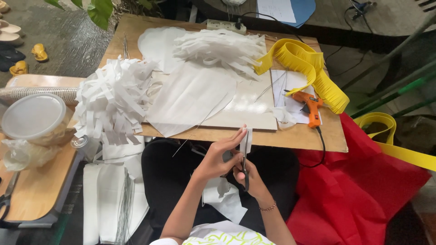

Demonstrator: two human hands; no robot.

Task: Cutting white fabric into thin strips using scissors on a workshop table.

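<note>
My left hand [217, 156] pinches a narrow strip of white paper [245, 141] and holds it upright over my lap. My right hand [250, 178] grips dark-handled scissors [244, 171] whose blades point up into the strip. Both hands sit just in front of the near edge of the wooden board [290, 136]. More white paper scraps [223, 198] lie on my lap below the hands.
On the board lie large white paper sheets [190, 97], piles of fringed white strips [113, 97], a yellow fringed band [309, 66] and an orange glue gun [310, 106]. Red cloth [359, 190] lies right. A clear lidded tub [34, 118] stands on the left table. Thin wires [123, 208] rest on white sheets.
</note>
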